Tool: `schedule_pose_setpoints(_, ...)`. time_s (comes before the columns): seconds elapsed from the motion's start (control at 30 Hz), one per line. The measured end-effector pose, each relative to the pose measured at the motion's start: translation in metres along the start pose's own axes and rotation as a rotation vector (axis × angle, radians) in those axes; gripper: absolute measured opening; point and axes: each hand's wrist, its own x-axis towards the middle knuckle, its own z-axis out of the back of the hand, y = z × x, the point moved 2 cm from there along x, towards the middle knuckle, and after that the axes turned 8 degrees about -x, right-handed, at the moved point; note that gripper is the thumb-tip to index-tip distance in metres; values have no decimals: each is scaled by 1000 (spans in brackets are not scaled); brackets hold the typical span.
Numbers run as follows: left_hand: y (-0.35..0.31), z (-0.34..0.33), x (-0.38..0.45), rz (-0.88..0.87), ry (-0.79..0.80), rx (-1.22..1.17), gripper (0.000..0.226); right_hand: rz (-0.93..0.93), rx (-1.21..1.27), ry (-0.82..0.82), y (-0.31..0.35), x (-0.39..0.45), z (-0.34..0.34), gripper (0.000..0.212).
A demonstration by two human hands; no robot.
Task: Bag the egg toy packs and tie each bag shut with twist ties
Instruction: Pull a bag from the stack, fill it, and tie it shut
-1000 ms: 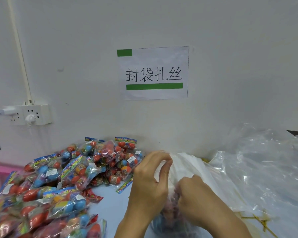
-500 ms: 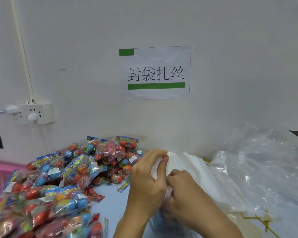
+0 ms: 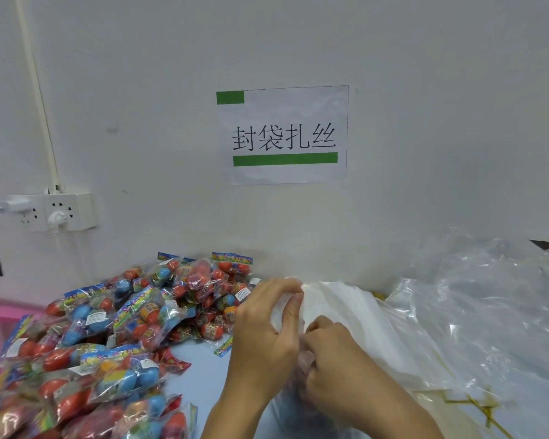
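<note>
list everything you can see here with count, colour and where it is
egg toy packs: many, red, blue and orange eggs in clear wrap, heaped at left
clear bag: one, being gathered between the hands
plastic bags: a pile, clear, at right
twist ties: a few, yellow, under plastic at lower right
paper sign: one, white with green bars, on wall
wall socket: one, white, left wall, plugs in
left hand: pinches bag top
right hand: grips bag neck

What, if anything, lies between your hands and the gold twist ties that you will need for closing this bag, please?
Both hands, left and right, grip the clear bag. The twist ties lie to the right, partly among the loose clear plastic bags. Only that crumpled plastic sits along the way; nothing solid shows.
</note>
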Motion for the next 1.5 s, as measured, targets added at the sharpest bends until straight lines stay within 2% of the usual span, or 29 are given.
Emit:
schedule_pose_setpoints(0.07,-1,-1,-1,3,18,6,11,-49,-41,-20,-5,0,-2,20)
schedule_pose_setpoints(0.17,0,-1,1,13,-15,6,11,-101,-57,-159,-13,0,0,3)
schedule_pose_setpoints(0.3,2,3,1,50,-117,18,18,-15,126,-416,-19,2,15,38)
schedule_pose_setpoints(0.47,4,7,2,101,-193,7,14,123,317,-747,-20,-14,48,39)
schedule_pose_setpoints(0.53,3,8,3,116,-225,-28,12,110,306,-703,-24,-17,51,42)
schedule_pose_setpoints(0.67,2,7,4,134,-220,-73,9,16,64,-324,-37,-14,34,38)
schedule_pose_setpoints(0.73,3,7,3,131,-200,-77,9,-29,-14,-173,-45,-14,27,25)
schedule_pose_setpoints(0.77,4,7,3,129,-192,-75,9,-50,-5,-162,-46,-14,27,15)
schedule_pose_setpoints(0.8,5,6,3,128,-189,-72,8,-62,32,-199,-48,-14,29,9)
schedule_pose_setpoints(0.9,6,6,2,126,-195,-78,8,-74,269,-522,-53,-13,42,21)
schedule_pose_setpoints(0.97,5,7,2,133,-204,-78,8,-69,374,-650,-50,-13,48,22)
schedule_pose_setpoints(1.27,2,9,3,174,-255,-214,6,-152,647,-707,-62,-13,54,25)
schedule_pose_setpoints(1.33,3,10,3,218,-207,-301,22,-169,715,-724,-64,-12,54,23)
schedule_pose_setpoints(1.43,17,16,3,362,-34,-426,88,-198,759,-731,-66,-10,51,21)
schedule_pose_setpoints(1.5,24,17,0,500,146,-441,120,-226,767,-742,-67,-8,49,21)
